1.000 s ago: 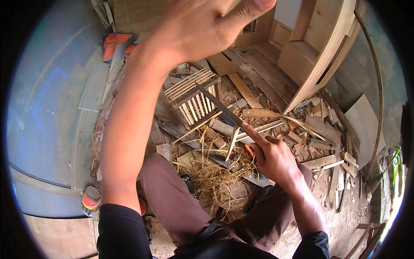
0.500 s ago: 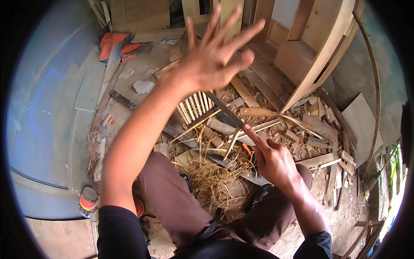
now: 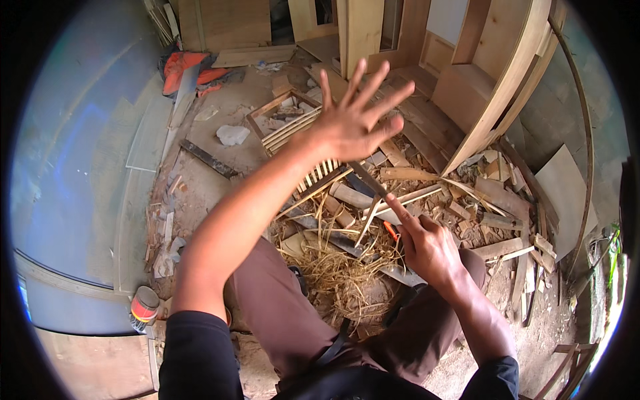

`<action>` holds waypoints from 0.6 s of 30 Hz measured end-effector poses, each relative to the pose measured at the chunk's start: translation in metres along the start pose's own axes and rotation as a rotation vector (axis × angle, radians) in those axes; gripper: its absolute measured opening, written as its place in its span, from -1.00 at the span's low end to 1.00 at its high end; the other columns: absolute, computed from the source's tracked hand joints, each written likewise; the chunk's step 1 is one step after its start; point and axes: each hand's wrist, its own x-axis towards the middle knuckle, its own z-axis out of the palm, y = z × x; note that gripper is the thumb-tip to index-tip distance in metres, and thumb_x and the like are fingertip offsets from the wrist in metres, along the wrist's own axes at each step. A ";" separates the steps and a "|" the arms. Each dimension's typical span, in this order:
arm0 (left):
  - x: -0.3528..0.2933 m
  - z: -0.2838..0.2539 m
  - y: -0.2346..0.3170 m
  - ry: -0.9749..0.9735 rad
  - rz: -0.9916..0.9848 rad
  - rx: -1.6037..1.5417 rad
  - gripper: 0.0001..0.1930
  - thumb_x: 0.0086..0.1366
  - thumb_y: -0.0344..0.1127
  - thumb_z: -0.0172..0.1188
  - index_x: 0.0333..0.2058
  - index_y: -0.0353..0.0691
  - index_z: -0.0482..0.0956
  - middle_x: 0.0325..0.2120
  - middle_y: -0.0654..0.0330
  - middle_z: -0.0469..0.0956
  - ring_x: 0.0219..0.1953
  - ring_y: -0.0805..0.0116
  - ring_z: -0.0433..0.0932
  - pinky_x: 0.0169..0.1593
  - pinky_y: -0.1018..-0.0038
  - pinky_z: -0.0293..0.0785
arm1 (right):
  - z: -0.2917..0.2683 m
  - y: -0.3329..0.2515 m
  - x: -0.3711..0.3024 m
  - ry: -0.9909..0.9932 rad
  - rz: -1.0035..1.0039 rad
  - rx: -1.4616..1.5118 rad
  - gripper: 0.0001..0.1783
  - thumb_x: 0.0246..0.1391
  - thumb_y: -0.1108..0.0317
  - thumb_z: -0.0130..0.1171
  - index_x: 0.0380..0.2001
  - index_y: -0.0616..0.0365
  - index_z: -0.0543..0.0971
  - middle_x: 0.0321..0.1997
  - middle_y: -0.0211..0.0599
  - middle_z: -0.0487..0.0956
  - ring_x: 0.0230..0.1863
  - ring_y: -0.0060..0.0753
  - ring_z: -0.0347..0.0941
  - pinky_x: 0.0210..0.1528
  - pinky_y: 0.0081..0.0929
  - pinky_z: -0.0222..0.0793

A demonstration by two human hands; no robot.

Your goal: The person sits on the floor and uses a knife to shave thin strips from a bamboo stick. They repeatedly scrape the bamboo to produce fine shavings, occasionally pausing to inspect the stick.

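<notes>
My left hand (image 3: 353,123) is raised, palm down with fingers spread, above a slatted wooden frame (image 3: 277,137). It holds nothing. My right hand (image 3: 432,252) is closed, its index finger stretched along the near end of a long, narrow dark bar (image 3: 368,180). I cannot tell if the bar is wood or metal. Its far end reaches to just below my left hand, by the pale slats. Thin light strips of wood (image 3: 403,201) lie beside the bar. Curly straw-coloured shavings (image 3: 347,273) are heaped between my knees. A small orange piece (image 3: 391,231) shows close to my right hand.
Wood offcuts (image 3: 493,193) litter the ground at right, below a tall wooden cabinet frame (image 3: 497,87). A dark plank (image 3: 208,158) and a white lump (image 3: 233,135) lie at left. A red-banded can (image 3: 144,307) stands near the left wall; orange cloth (image 3: 180,70) lies behind.
My left hand has come down a little, still spread over the slatted frame. The right hand keeps its hold on the bar. The whole view has shifted slightly.
</notes>
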 end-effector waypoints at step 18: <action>-0.013 0.038 -0.008 0.044 -0.104 0.060 -0.22 0.34 0.57 -0.64 0.49 0.58 -0.14 0.56 0.31 -0.47 0.57 0.03 -0.56 0.35 -0.51 -0.72 | 0.003 -0.009 0.013 -0.070 0.020 -0.025 -0.21 0.29 0.38 0.08 0.53 -0.09 0.07 -0.40 0.11 0.58 -0.54 0.20 0.57 -0.45 0.06 0.56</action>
